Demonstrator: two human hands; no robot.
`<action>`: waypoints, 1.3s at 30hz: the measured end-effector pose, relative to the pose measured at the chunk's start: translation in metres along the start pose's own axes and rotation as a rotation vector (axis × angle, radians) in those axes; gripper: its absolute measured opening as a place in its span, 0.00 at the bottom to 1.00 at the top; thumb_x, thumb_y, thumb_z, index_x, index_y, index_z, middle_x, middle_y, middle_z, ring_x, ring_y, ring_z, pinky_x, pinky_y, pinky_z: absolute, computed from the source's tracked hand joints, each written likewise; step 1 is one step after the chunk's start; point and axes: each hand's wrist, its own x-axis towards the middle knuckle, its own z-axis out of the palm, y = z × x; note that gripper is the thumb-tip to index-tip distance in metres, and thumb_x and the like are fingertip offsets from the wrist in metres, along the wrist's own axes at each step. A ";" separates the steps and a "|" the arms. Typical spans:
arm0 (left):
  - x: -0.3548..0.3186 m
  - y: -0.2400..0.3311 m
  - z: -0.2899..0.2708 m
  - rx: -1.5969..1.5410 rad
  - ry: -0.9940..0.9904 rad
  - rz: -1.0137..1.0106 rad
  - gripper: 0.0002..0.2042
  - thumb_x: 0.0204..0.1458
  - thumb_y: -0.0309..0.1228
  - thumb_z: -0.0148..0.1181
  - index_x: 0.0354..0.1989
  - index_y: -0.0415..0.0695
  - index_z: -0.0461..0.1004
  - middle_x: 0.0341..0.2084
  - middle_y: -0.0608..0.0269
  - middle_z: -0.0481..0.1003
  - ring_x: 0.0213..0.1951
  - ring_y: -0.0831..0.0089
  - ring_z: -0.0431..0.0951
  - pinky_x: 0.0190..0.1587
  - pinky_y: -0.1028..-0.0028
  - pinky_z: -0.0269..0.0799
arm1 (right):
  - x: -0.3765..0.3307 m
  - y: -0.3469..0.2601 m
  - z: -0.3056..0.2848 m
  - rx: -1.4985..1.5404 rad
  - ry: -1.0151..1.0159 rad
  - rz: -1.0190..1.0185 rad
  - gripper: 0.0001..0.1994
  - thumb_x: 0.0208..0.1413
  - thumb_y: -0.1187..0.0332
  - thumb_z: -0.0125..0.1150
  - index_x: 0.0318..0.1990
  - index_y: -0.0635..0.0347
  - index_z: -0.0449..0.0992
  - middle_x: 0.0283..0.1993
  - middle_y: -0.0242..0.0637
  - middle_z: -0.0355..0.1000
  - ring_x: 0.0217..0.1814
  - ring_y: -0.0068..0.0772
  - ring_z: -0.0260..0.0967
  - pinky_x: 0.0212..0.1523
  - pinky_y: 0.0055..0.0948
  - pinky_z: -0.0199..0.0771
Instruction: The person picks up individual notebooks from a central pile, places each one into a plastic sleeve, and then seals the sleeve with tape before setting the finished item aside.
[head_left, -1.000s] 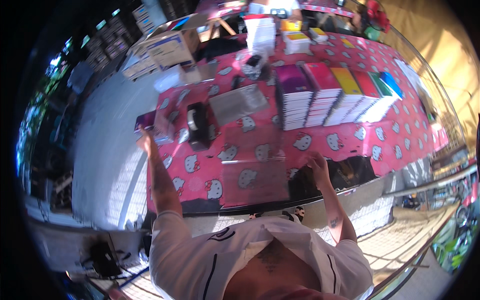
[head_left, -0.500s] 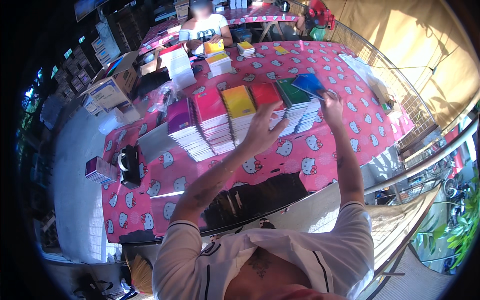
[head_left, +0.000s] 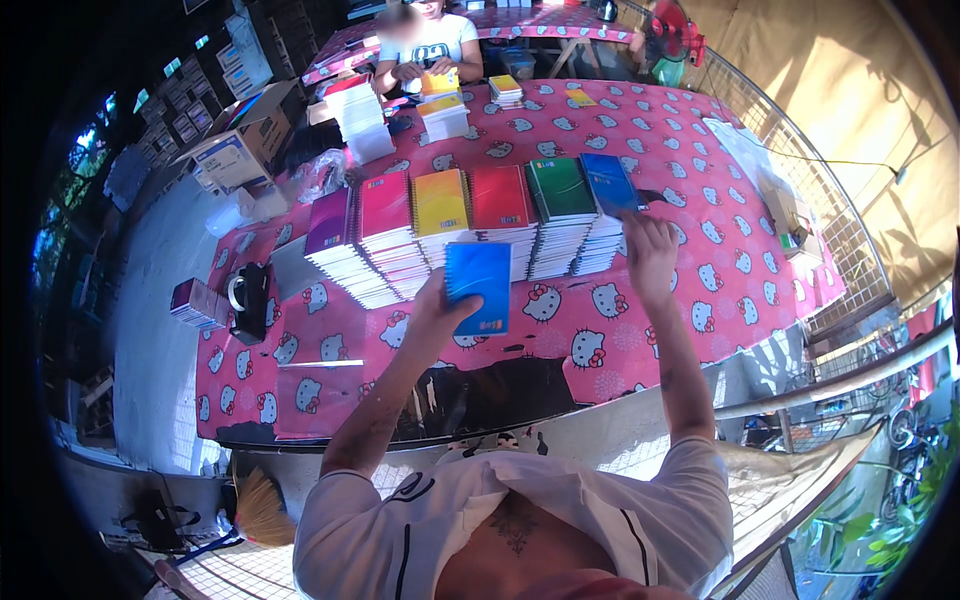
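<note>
My left hand (head_left: 440, 312) grips a blue spiral notebook (head_left: 480, 285) upright in front of the stacks, thumb across its cover. At the near right corner of the blue notebook stack (head_left: 608, 182) my right hand (head_left: 652, 250) has its bent fingers bunched on the top notebook's edge. Left of that stack stand, side by side, a green stack (head_left: 562, 188), a red stack (head_left: 500, 195), a yellow stack (head_left: 440, 200), a pink stack (head_left: 385, 205) and a purple stack (head_left: 332, 220). The held notebook partly covers the red and yellow stacks.
A pink patterned cloth (head_left: 610, 300) covers the table. Across it a person (head_left: 430, 50) sits behind more notebook stacks (head_left: 360, 125). An open carton (head_left: 240, 150) stands at left, with a black device (head_left: 250, 305) and small purple notebooks (head_left: 198, 303) nearer. A red fan (head_left: 675, 35) is behind.
A blue notebook, lifted by my right hand before, is now in my left hand, nearer my body. My left hand came back and left; my right hand lowered to the blue stack.
</note>
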 end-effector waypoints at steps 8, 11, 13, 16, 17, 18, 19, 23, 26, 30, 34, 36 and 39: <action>-0.073 -0.157 -0.003 0.636 0.111 -0.018 0.31 0.53 0.29 0.58 0.66 0.38 0.57 0.54 0.43 0.69 0.55 0.52 0.72 0.56 0.56 0.69 | -0.169 -0.182 0.020 0.743 -0.433 0.260 0.14 0.52 0.70 0.65 0.48 0.54 0.80 0.49 0.37 0.74 0.53 0.42 0.69 0.52 0.43 0.65; -0.075 -0.160 0.012 1.082 0.256 0.169 0.34 0.52 0.35 0.62 0.67 0.38 0.58 0.57 0.41 0.66 0.56 0.43 0.69 0.58 0.52 0.65 | -0.097 -0.167 0.021 0.643 -0.230 0.369 0.17 0.53 0.71 0.63 0.53 0.56 0.77 0.52 0.38 0.72 0.59 0.44 0.67 0.58 0.45 0.62; -0.035 -0.114 0.013 0.885 0.377 0.402 0.35 0.52 0.36 0.64 0.67 0.39 0.58 0.60 0.42 0.63 0.61 0.43 0.64 0.60 0.49 0.61 | -0.016 -0.167 0.011 0.529 -0.052 0.115 0.22 0.52 0.72 0.62 0.57 0.58 0.73 0.56 0.38 0.70 0.59 0.44 0.66 0.57 0.46 0.62; 0.026 -0.021 -0.001 1.130 0.522 0.737 0.36 0.51 0.31 0.65 0.68 0.39 0.57 0.65 0.42 0.58 0.66 0.45 0.60 0.65 0.45 0.53 | 0.055 -0.169 0.024 0.319 -0.047 -0.069 0.25 0.50 0.72 0.64 0.59 0.58 0.72 0.57 0.38 0.68 0.56 0.41 0.66 0.55 0.46 0.63; 0.042 0.006 0.001 1.273 0.525 0.692 0.28 0.52 0.28 0.64 0.63 0.39 0.65 0.61 0.47 0.66 0.63 0.52 0.67 0.67 0.45 0.51 | 0.058 -0.158 0.040 0.251 -0.104 -0.084 0.25 0.49 0.73 0.64 0.59 0.58 0.73 0.56 0.38 0.69 0.55 0.41 0.67 0.55 0.45 0.63; 0.047 0.006 -0.015 1.330 0.434 0.719 0.25 0.53 0.26 0.62 0.61 0.39 0.68 0.58 0.49 0.70 0.60 0.54 0.69 0.68 0.45 0.50 | 0.057 -0.156 0.050 0.204 -0.162 -0.109 0.25 0.49 0.73 0.64 0.58 0.58 0.73 0.54 0.38 0.69 0.53 0.40 0.68 0.55 0.45 0.63; 0.048 0.002 -0.038 1.387 0.348 0.740 0.21 0.54 0.25 0.61 0.58 0.39 0.70 0.54 0.50 0.73 0.58 0.56 0.72 0.69 0.45 0.48 | 0.053 -0.158 0.044 0.260 -0.116 -0.095 0.24 0.49 0.74 0.64 0.57 0.57 0.74 0.53 0.38 0.70 0.52 0.40 0.68 0.54 0.45 0.63; 0.003 0.029 -0.039 1.106 0.483 0.888 0.14 0.51 0.19 0.59 0.48 0.40 0.77 0.41 0.54 0.80 0.51 0.60 0.79 0.67 0.48 0.57 | -0.008 -0.132 0.006 0.709 0.020 0.162 0.20 0.46 0.79 0.61 0.50 0.57 0.77 0.50 0.38 0.72 0.50 0.42 0.72 0.56 0.42 0.66; -0.039 0.006 -0.023 0.884 0.433 0.989 0.18 0.45 0.17 0.61 0.48 0.42 0.77 0.42 0.54 0.80 0.50 0.58 0.80 0.62 0.55 0.68 | -0.102 -0.132 0.048 1.098 -0.197 0.272 0.18 0.46 0.82 0.57 0.45 0.56 0.79 0.53 0.43 0.73 0.56 0.47 0.73 0.60 0.40 0.68; -0.085 -0.119 -0.015 1.050 -0.041 0.796 0.18 0.46 0.18 0.61 0.48 0.41 0.77 0.49 0.56 0.77 0.56 0.58 0.75 0.58 0.57 0.72 | -0.164 -0.147 0.080 0.739 -0.488 0.176 0.15 0.49 0.81 0.57 0.45 0.57 0.80 0.56 0.47 0.72 0.59 0.50 0.71 0.60 0.39 0.70; -0.120 -0.182 -0.009 1.008 -0.202 0.570 0.15 0.50 0.23 0.62 0.48 0.43 0.78 0.50 0.58 0.76 0.57 0.61 0.74 0.61 0.58 0.69 | -0.152 -0.138 0.085 0.843 -0.541 0.697 0.14 0.52 0.77 0.61 0.48 0.61 0.79 0.59 0.48 0.70 0.62 0.53 0.68 0.62 0.38 0.68; -0.113 -0.152 0.004 0.966 -0.202 0.521 0.15 0.51 0.25 0.62 0.49 0.43 0.77 0.49 0.58 0.76 0.56 0.61 0.74 0.60 0.59 0.69 | -0.141 -0.150 0.076 0.878 -0.540 0.701 0.16 0.53 0.72 0.62 0.50 0.58 0.77 0.58 0.46 0.70 0.59 0.52 0.69 0.59 0.42 0.69; -0.100 -0.147 -0.003 0.981 -0.055 0.468 0.18 0.51 0.30 0.64 0.51 0.44 0.76 0.49 0.57 0.75 0.52 0.57 0.75 0.58 0.58 0.68 | -0.152 -0.168 0.075 0.700 -0.523 0.515 0.20 0.53 0.66 0.65 0.54 0.55 0.75 0.58 0.43 0.70 0.60 0.51 0.67 0.59 0.47 0.67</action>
